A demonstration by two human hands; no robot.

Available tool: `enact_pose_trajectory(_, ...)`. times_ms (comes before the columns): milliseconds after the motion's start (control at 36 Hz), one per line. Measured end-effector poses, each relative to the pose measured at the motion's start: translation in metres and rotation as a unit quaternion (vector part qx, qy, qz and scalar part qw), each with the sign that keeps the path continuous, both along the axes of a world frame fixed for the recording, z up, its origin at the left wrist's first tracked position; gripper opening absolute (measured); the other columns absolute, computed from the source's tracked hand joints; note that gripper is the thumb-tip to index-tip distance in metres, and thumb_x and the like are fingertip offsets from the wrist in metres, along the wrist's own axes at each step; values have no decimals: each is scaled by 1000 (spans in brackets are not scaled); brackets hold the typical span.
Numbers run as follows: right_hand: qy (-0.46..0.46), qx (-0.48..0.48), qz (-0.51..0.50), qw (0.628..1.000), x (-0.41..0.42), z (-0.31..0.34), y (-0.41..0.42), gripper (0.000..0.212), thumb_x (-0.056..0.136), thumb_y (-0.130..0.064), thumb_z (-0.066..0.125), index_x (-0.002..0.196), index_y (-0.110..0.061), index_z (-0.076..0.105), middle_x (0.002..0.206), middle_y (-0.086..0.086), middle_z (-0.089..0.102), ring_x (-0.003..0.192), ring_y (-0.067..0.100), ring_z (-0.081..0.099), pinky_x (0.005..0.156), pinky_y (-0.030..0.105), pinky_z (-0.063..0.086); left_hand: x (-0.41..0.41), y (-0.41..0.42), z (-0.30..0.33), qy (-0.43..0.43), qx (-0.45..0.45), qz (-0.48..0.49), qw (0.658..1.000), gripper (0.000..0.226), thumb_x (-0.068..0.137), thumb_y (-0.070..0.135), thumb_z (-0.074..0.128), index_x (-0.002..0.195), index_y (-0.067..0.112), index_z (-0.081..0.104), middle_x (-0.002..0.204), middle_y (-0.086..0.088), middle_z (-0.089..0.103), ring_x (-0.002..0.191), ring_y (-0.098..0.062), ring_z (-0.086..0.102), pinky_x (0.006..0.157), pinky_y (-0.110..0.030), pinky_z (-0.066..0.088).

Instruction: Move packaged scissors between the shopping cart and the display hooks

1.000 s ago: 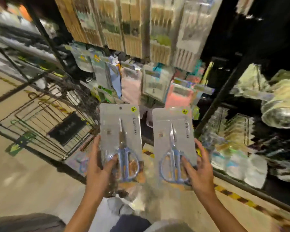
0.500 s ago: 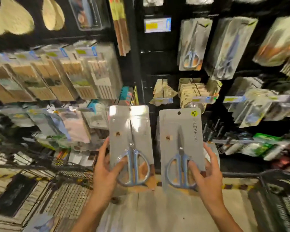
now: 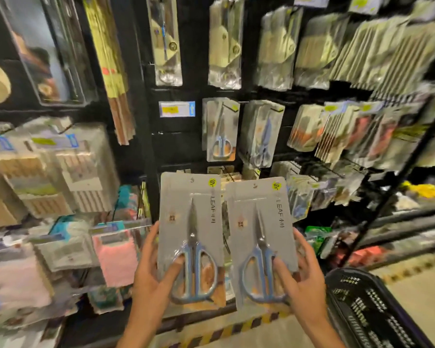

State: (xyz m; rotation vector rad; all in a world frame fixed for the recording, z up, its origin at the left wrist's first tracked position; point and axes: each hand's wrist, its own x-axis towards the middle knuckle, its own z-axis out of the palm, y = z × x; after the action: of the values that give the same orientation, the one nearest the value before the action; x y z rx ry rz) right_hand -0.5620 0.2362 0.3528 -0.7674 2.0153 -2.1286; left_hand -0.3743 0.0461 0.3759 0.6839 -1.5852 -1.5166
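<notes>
I hold two grey carded packs of blue-handled scissors upright, side by side, in front of the display wall. My left hand (image 3: 154, 277) grips the left pack (image 3: 190, 217) at its lower left edge, thumb on the scissor handle. My right hand (image 3: 303, 282) grips the right pack (image 3: 259, 222) at its lower right edge, thumb on the front. Above them, matching scissors packs (image 3: 220, 130) and a second stack (image 3: 261, 134) hang on the black pegboard hooks. A bare hook (image 3: 158, 133) sticks out to their left, under a yellow price tag (image 3: 176, 109).
A black basket (image 3: 372, 310) sits at the lower right. Hanging packs of other goods crowd the wall on both sides and above. A slanted black rack post (image 3: 397, 177) runs up on the right. Yellow-black floor tape (image 3: 226, 330) lies below the shelving.
The view has swung up and right from the wire cart to the pegboard wall. Both hands have kept their packs and raised them closer to the hanging scissors.
</notes>
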Motion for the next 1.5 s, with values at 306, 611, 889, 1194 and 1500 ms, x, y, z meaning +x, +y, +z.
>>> enact_pose_trajectory(306,25,-8,-12,1000,-47,30,-30,67,90,-1,69,146,-29,45,118,-21,71,109,5,69,80,14,55,-48,-37,22,13,-16,-19,1000,82,84,6,72,146,49,38,119,25,68,110,0,66,74,-12,56)
enact_pose_trajectory(611,24,-42,38,998,-145,31,-65,67,90,-1,67,147,-28,43,125,-26,66,115,3,66,85,17,56,-125,-48,41,8,-56,15,998,80,83,18,71,144,56,36,132,18,63,121,-11,63,102,-50,51)
enact_pose_trajectory(889,8,-73,121,990,-242,36,-98,65,91,-4,68,145,-32,45,128,-26,64,117,4,64,92,24,57,-202,-43,68,-5,-84,79,993,79,82,20,77,143,54,40,141,21,56,127,-9,58,106,-47,48)
enact_pose_trajectory(1194,9,-87,190,978,-282,48,-136,64,91,-1,67,143,-33,46,128,-21,66,116,5,66,85,19,58,-223,-50,80,-45,-133,147,979,76,86,19,70,145,54,35,141,16,57,123,-5,60,91,-20,55)
enact_pose_trajectory(1500,22,-79,199,977,-286,60,-174,64,92,2,66,148,-20,43,126,-29,64,116,3,65,83,17,56,-227,-73,89,-29,-136,166,976,76,89,9,67,149,44,35,120,37,63,112,5,63,80,-9,54)
